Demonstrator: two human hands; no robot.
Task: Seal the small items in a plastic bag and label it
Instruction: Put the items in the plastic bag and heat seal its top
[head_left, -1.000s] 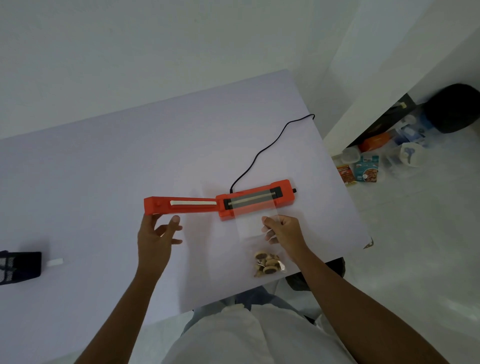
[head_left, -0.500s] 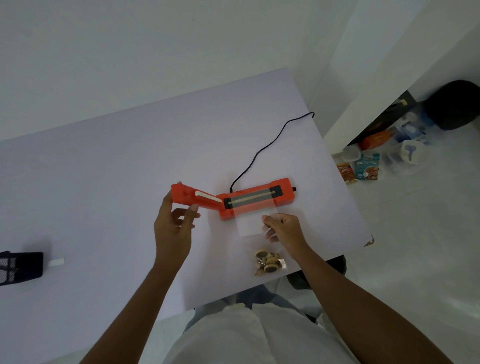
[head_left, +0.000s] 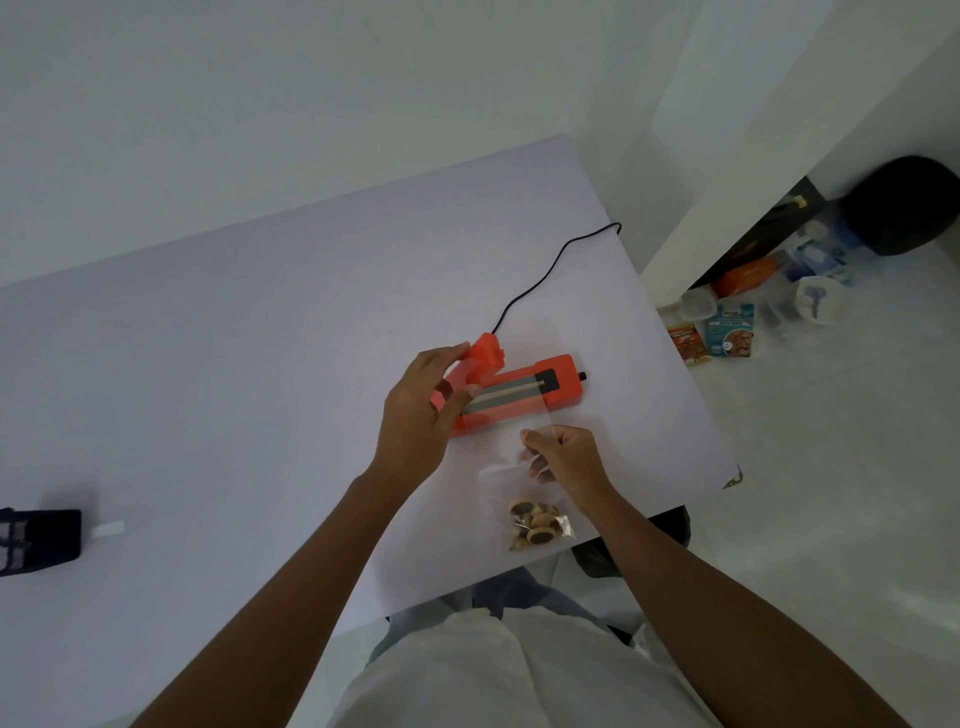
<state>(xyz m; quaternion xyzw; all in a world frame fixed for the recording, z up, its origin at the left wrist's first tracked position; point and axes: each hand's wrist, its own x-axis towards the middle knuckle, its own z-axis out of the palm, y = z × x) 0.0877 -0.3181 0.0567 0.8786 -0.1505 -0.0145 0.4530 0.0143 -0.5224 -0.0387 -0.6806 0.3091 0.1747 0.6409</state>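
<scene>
An orange heat sealer (head_left: 558, 387) lies on the white table (head_left: 260, 338), its grey sealing strip exposed. My left hand (head_left: 421, 415) grips the sealer's hinged lid (head_left: 480, 364), which is raised partway over the base. A clear plastic bag (head_left: 506, 447) lies with its open end across the strip. Small round brown items (head_left: 535, 525) are bunched at the bag's near end. My right hand (head_left: 563, 457) pinches the bag's middle, just in front of the sealer.
The sealer's black cord (head_left: 540, 280) runs to the table's far right edge. A black mesh holder (head_left: 36, 543) and a small white label (head_left: 108, 528) sit at the left. Boxes and containers (head_left: 732, 330) clutter the floor on the right.
My left hand has swung the sealer's lid from lying flat out to the left up and over toward the base. My right hand kept hold of the bag.
</scene>
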